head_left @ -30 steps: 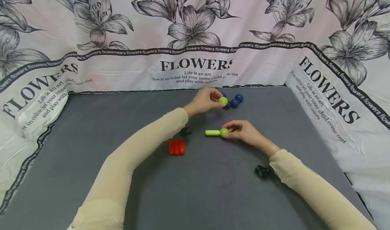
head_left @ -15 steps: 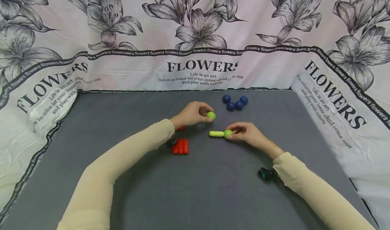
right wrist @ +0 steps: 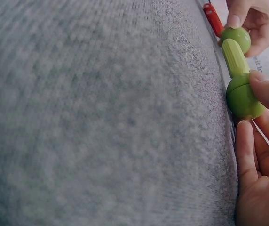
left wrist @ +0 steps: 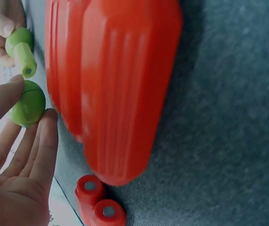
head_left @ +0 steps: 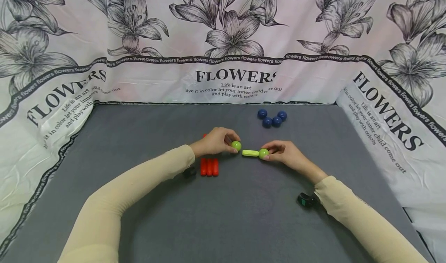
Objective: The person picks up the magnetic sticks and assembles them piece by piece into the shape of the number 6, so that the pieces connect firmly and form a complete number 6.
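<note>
In the head view my left hand pinches a green ball between thumb and fingers. Just to its right, my right hand pinches a second green ball, from which a yellow-green ribbed stick points left toward the first ball. The left wrist view shows the stick's free end with a grey disc in it, close by the left hand's green ball. A small gap separates stick and left ball in the head view.
Several red sticks lie side by side below my left hand; more red sticks, grey-ended, lie partly hidden behind that hand. Several blue balls sit at the back of the grey table. A flower-printed cloth borders it.
My left hand has carried its green ball from beside the blue balls toward the front left, to near the stick's left end. The right hand keeps its hold; the head view has shifted slightly.
</note>
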### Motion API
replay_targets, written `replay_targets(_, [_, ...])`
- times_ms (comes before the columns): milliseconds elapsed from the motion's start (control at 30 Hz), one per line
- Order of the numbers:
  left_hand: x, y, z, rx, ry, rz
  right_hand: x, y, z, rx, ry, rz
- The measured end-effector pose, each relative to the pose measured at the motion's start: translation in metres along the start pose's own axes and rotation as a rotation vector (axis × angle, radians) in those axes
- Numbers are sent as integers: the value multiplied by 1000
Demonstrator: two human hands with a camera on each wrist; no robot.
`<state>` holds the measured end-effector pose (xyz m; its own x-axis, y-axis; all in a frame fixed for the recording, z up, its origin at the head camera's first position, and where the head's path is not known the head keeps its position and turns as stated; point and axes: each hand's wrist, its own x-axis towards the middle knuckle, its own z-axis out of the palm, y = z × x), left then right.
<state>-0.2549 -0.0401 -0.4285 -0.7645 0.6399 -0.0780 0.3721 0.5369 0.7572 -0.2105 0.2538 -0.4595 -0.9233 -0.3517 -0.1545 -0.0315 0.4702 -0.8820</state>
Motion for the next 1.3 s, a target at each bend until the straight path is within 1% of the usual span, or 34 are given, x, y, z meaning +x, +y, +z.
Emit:
replay_targets(200, [-1, 5, 3, 20, 8, -7, 0, 1, -1, 4, 2, -1])
replay_targets(367, [-2, 5, 4, 28, -6, -6, 0, 0, -1, -1, 6, 3])
replay_targets(600, [-1, 6, 10, 40, -15, 18, -1, 0, -2, -2, 2, -9])
replay_targets(733, [1, 6, 12, 49, -18, 19, -2, 0, -2, -3, 6, -14])
replay_targets(1000, [-3, 5, 8, 3, -21, -15, -1, 1, -1, 2, 5, -25])
replay_targets(1133, [-5, 3, 3, -9, 10, -2, 0, 2, -1, 5, 3, -21])
replay_targets(1300, [-9, 0, -5, -20, 89, 4, -1, 3, -1, 2, 2, -25])
